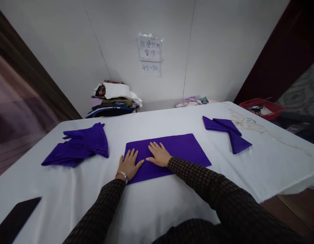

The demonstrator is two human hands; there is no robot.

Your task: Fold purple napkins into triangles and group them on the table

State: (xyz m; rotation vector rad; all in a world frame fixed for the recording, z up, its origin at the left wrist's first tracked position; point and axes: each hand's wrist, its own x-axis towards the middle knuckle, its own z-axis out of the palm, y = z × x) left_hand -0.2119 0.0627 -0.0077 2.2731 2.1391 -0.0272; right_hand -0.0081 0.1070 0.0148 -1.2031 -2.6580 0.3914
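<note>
A purple cloth napkin (187,149), folded into a flat rectangle, lies in front of me on the white tablecloth (157,206). My left hand (128,165) rests flat on its left end, fingers spread, with a watch or bracelet at the wrist. Palm down near the middle of the cloth is my right hand (159,154), its fingers also apart. Neither hand grips anything. To the right lies another purple napkin (230,132), folded into a pointed, bow-like shape. Loosely heaped purple cloth (80,145) sits at the left.
Behind the table's far edge stands a pile of folded clothes (113,98), with more fabric (189,101) farther right. A red basket (263,108) is beyond the right edge. A dark flat object (17,220) lies at the front left. Handwritten paper signs (150,54) hang on the wall.
</note>
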